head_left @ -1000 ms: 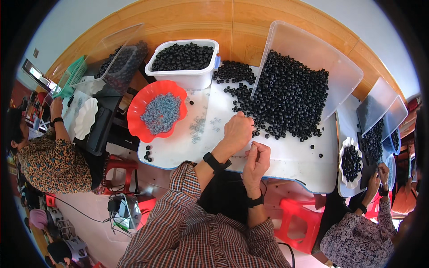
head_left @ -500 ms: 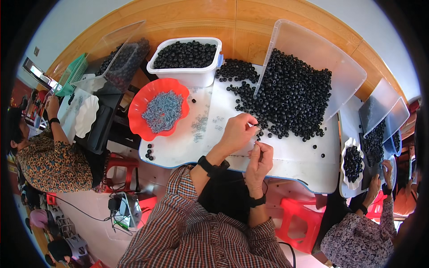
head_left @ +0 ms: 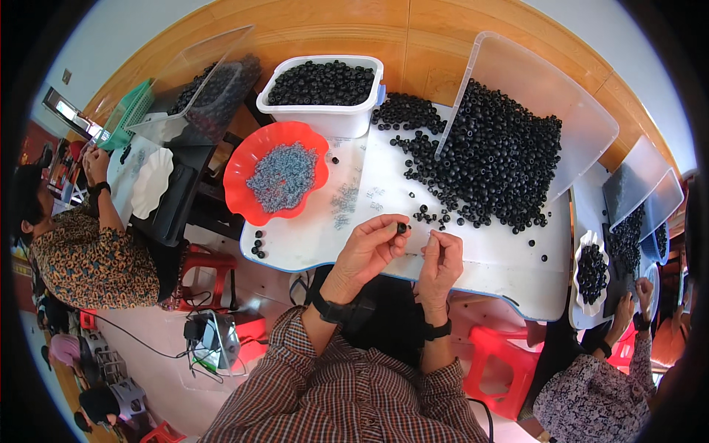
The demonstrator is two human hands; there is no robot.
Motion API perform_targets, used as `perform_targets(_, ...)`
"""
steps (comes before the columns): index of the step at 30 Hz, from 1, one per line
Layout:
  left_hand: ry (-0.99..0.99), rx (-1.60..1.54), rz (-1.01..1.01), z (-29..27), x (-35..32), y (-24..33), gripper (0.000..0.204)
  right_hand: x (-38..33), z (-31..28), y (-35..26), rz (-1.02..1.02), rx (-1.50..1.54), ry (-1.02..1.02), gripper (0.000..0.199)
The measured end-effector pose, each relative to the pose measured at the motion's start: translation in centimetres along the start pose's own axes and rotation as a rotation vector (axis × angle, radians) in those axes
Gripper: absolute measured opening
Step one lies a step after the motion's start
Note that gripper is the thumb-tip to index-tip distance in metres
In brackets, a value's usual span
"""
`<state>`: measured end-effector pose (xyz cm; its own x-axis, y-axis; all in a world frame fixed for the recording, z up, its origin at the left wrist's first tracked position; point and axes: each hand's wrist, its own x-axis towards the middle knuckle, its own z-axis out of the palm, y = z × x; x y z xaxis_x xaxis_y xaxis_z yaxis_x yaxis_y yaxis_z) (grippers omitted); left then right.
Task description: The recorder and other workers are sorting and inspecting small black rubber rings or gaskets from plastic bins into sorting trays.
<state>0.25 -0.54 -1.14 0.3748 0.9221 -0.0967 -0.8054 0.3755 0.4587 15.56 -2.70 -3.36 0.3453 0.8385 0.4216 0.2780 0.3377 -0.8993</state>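
Pinched between thumb and forefinger of my left hand (head_left: 367, 251) is a small round black piece with a hole, like a bead (head_left: 401, 228). My right hand (head_left: 442, 267) is beside it, thumb and fingertips pressed together; anything between them is too small to make out. Both hands are over the front part of the white table (head_left: 487, 262). Just beyond them lie a few loose black pieces, at the edge of a large heap (head_left: 502, 155) of the same kind. That heap spills from a clear plastic bin (head_left: 583, 111) tipped on its side.
Left of the hands stands a red scalloped bowl (head_left: 240, 173) of tiny bluish-grey pieces. Behind it is a white tub (head_left: 317, 114) full of black pieces. Several black pieces sit at the table's left corner. People work at tables on both sides; red stools (head_left: 498, 369) stand below.
My left hand has drawn back from the heap's edge and turned, so the black bead in its fingertips shows. The right hand stays pinched close by. The whole view has shifted slightly.
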Motion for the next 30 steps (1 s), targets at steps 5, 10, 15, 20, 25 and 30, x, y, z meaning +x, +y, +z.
perform_targets(5,0.029,0.008,-0.001,-0.2,-0.5,-0.4,0.025,0.0,-0.2,-0.1,0.003,-0.019,-0.015,0.01)
perform_targets(10,0.07,0.064,0.007,-0.2,-0.7,-0.9,0.025,0.1,-0.2,-0.2,0.028,0.001,-0.021,0.009)
perform_targets(15,0.117,0.11,0.039,-0.5,-0.7,-1.0,0.024,-0.4,-0.2,-0.9,0.071,0.066,-0.099,0.008)
perform_targets(20,0.13,0.136,0.049,-1.2,-0.8,-1.2,0.025,-0.1,0.6,-3.0,0.018,0.084,-0.157,0.01)
perform_targets(25,0.123,0.159,0.027,-1.4,-0.9,-1.2,0.024,-0.2,0.9,-2.8,-0.029,0.041,-0.167,0.01)
perform_targets(30,0.126,0.19,0.048,-1.5,-1.0,-1.3,0.023,-0.1,0.9,-3.1,-0.05,0.009,-0.181,0.011)
